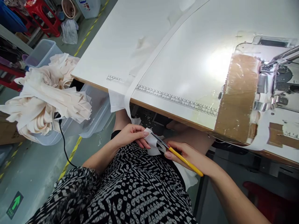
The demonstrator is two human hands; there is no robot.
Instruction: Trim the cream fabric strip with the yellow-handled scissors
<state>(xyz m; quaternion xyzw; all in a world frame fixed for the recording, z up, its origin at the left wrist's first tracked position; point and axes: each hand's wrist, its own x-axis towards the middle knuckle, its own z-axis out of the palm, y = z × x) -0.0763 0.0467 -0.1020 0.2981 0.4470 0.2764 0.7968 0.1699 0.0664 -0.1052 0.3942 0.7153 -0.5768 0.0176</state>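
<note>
Holding work just above the lap of a black-and-white geometric-patterned garment (140,186), the person has both hands busy. The left hand (134,136) pinches a small white cloth piece (153,141) between thumb and fingertips. The right hand (184,152) closes around a slender tool with a yellow handle and a dark metal tip (184,160), apparently snips, its tip lying against the cloth; whether the blades are apart is too small to tell. The cloth is therefore between the two hands, in front of the table edge and below it.

The step in hand looks like trimming or picking at this cloth. The next move seems to call for a steady left pinch, the cloth kept flat, and the tip placed clear of the left fingertips.

Beyond the hands, a long narrow white fabric strip (149,62) runs across a white tabletop with a wooden edge (105,53) and hangs over its front, crossing a printed black ruler scale (177,99). To the right sits a metal sewing machine (283,77) beside a brown taped panel (240,93). To the left, cream fabric bundles (56,96) heap over translucent plastic bins (98,109); farther off stands a red plastic stool (44,15).
</note>
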